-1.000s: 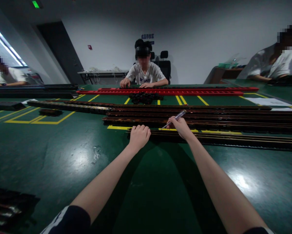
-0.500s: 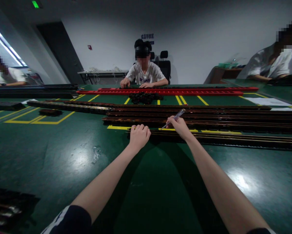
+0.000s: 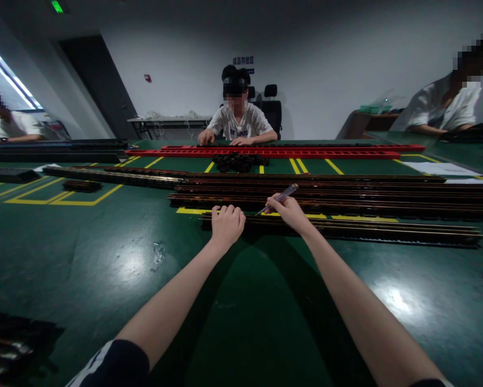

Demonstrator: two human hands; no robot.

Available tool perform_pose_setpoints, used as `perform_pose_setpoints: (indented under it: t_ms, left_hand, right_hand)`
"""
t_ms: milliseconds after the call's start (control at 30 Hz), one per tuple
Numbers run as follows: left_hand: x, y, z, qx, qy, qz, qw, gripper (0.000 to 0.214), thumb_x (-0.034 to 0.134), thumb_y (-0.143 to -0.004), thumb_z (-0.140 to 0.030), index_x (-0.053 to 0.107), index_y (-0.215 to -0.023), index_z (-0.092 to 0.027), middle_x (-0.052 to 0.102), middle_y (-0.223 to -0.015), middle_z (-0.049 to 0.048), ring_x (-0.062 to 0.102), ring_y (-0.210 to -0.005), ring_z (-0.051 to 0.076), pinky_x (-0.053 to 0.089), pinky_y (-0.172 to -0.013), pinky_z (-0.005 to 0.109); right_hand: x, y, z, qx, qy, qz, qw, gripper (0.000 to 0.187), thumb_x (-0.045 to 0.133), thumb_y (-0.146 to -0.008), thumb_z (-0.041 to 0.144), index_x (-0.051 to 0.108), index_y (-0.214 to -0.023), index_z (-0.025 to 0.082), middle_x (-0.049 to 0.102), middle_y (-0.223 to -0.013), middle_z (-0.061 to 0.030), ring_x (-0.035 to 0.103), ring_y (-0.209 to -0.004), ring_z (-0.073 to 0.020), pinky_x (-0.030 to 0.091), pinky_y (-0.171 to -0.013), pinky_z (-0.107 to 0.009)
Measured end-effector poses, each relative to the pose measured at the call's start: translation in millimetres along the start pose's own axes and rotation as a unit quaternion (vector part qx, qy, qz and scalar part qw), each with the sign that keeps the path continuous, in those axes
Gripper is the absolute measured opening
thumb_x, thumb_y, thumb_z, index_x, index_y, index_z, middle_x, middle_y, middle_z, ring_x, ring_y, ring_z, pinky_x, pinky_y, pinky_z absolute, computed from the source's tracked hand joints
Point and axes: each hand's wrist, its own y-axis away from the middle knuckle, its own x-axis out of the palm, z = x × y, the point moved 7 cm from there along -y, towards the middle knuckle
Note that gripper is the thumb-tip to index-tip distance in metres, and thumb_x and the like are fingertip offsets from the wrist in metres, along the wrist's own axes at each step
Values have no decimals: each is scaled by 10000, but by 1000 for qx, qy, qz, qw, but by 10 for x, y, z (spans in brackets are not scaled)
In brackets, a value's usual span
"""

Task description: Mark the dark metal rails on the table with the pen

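A long dark rail with brass-coloured strips lies across the green table in front of me. My left hand is closed in a fist on the rail's left end. My right hand rests on the same rail and grips a clear-handled screwdriver, its tip slanting down-left toward the rail. Several more such rails lie just beyond.
Long red rails lie at the far side, where a seated person has both hands on them. A pile of small black parts sits before that person. Other people sit at far left and right. Dark parts lie near left.
The nearest rail has slid to the left along the table, and both my hands have shifted left with it. The screwdriver has tilted lower.
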Motion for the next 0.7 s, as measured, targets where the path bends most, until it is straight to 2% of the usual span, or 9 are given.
perform_pose_setpoints:
  t_ms: [300, 700]
  left_hand:
    - [4, -10, -27, 10, -10, -4, 1000, 370, 338, -943, -278, 672, -831, -165, 694, -878, 89, 589, -835, 237, 310, -851, 419]
    - [36, -22, 4, 5, -9, 10, 1000, 364, 352, -939, -292, 675, -826, -168, 697, -866, 96, 596, -841, 239, 322, -817, 405]
  right_hand:
    - [73, -19, -8, -18, 23, 18, 999, 372, 599, -777, 567, 607, -742, 197, 701, -685, -59, 691, -732, -236, 523, -796, -396]
    - [76, -12, -3, 9, -4, 23, 1000, 351, 624, -775, 531, 613, -738, 182, 702, -680, -56, 685, -710, -210, 530, -778, -365]
